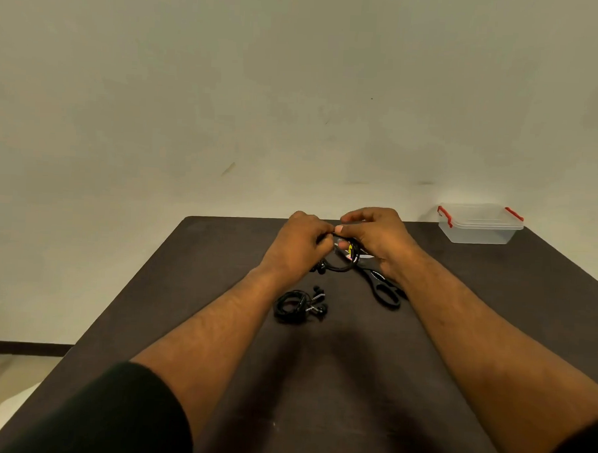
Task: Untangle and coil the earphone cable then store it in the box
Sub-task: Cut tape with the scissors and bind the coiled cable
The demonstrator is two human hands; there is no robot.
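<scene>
While both hands, left hand (298, 241) and right hand (376, 235), pinch cable (340, 267) loop, loose grip probably lets coil spring open; box (479, 224) far off.

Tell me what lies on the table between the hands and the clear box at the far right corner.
In the head view, nothing: bare dark table runs from the right hand to the lidded box. The scissors lie nearer the person.
</scene>
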